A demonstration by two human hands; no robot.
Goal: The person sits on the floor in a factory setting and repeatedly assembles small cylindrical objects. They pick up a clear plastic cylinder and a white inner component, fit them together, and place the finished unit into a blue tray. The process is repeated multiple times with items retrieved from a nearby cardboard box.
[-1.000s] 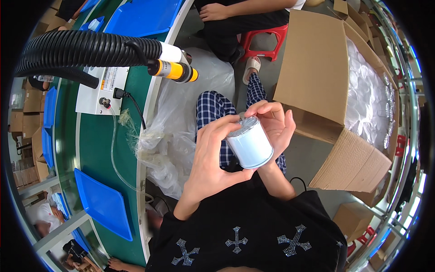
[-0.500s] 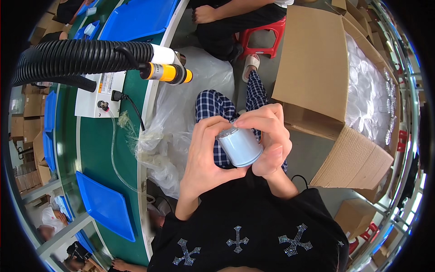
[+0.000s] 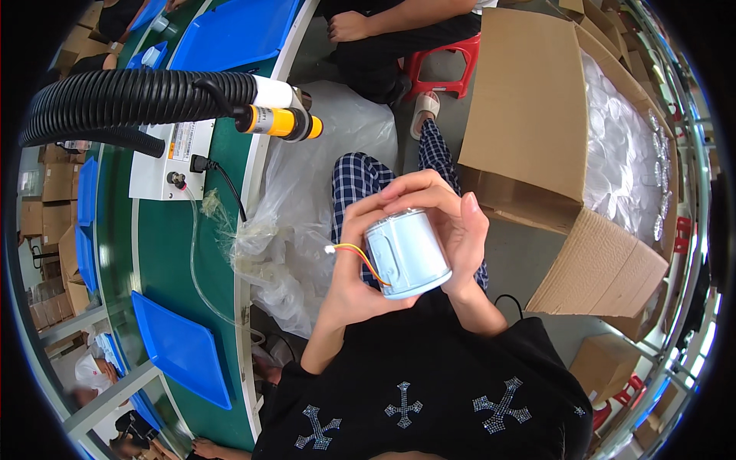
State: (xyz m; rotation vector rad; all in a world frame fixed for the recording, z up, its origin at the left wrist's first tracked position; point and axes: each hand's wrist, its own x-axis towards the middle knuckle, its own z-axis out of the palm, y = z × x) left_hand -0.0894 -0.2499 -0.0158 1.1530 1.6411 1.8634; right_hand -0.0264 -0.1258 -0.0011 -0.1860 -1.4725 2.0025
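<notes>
A pale blue cup-shaped housing (image 3: 414, 253) is held in front of my body above my lap. Red and yellow wires (image 3: 360, 253) come out near its base and end in a small white connector (image 3: 330, 249). My left hand (image 3: 353, 272) is closed round its left side, with the thumb under the base. My right hand (image 3: 456, 230) cups the right side, its fingers reaching over the far end. Part of that far end is hidden behind the fingers.
On the left, a green workbench (image 3: 180, 264) carries a blue tray (image 3: 184, 345), a white box (image 3: 172, 165) and a black corrugated hose (image 3: 146, 100) with a yellow tool (image 3: 280, 123). A carton (image 3: 529, 115) of clear plastic parts stands right. Ahead, a person sits on a red stool (image 3: 448, 65).
The housing has turned in my hands, bringing its slotted side and the wires into view. My right fingers have shifted to lie across the far end.
</notes>
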